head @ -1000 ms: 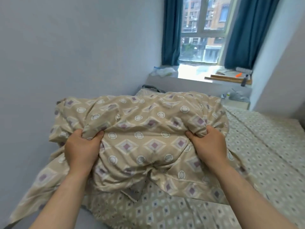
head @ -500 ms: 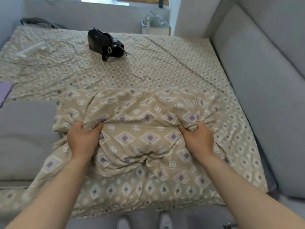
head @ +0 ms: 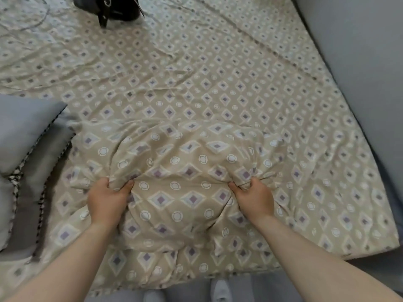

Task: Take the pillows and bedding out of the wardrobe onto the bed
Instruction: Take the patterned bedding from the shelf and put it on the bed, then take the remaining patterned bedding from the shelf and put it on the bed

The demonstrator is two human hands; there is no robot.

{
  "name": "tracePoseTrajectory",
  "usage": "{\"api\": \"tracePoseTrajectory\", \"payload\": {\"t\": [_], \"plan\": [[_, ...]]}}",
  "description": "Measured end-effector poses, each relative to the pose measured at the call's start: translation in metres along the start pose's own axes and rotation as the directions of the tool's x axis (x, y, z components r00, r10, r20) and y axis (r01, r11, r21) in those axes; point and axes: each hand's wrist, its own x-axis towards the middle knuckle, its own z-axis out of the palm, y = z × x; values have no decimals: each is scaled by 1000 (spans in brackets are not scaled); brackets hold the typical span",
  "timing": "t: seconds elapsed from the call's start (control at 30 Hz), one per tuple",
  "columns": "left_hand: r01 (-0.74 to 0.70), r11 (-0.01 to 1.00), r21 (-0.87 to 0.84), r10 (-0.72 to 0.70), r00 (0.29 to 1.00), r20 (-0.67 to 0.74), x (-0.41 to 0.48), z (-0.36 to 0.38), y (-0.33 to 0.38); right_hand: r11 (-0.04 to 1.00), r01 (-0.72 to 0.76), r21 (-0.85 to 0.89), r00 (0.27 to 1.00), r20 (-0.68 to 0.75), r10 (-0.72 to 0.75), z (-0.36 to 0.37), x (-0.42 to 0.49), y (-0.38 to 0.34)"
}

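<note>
A bunched beige duvet (head: 181,162) with purple diamonds and white rings lies on the bed (head: 218,68), near its front edge. The bed's sheet has the same pattern in a smaller print. My left hand (head: 106,201) is clenched on a fold of the duvet at its left front. My right hand (head: 254,197) is clenched on a fold at its right front. Both hands press the duvet down onto the mattress. No wardrobe is in view.
Grey pillows (head: 24,136) with a dark patterned trim lie at the bed's left side, touching the duvet. A black bag (head: 109,7) sits at the far end of the bed. A grey padded wall (head: 359,51) runs along the right. White shoes (head: 220,290) show at the bottom.
The duvet went from held up in the air to lying on the bed, and it has moved further down onto the mattress. My view tilted down. Both grips held.
</note>
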Motion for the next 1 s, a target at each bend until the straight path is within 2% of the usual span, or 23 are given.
{"api": "tracePoseTrajectory", "payload": {"t": [0.13,0.27,0.33,0.43,0.57,0.73,0.83,1.0], "plan": [[25,988,155,-31,999,35,1,-5,5,997,-72,-28,996,46,74,-5,0,5],[102,968,229,-100,995,-24,0,-27,45,990,-114,-82,993,-20,113,-39,1,-33],[60,984,166,-64,998,16,0,-40,72,998,-64,-13,998,21,64,-57,-2,-66],[-62,998,28,57,986,156,0,-64,118,991,63,120,993,90,-74,-82,-13,-124],[-142,982,-122,167,960,226,-2,-122,182,963,197,186,972,88,-217,-123,-40,-203],[-221,943,-247,271,944,187,-7,-227,244,918,324,229,937,59,-346,-186,-87,-293],[-259,920,-294,300,948,106,-14,-288,263,876,398,275,908,20,-418,-213,-119,-345],[-313,871,-378,307,949,-78,-32,-373,282,757,546,360,819,-36,-573,-231,-173,-416]]}}
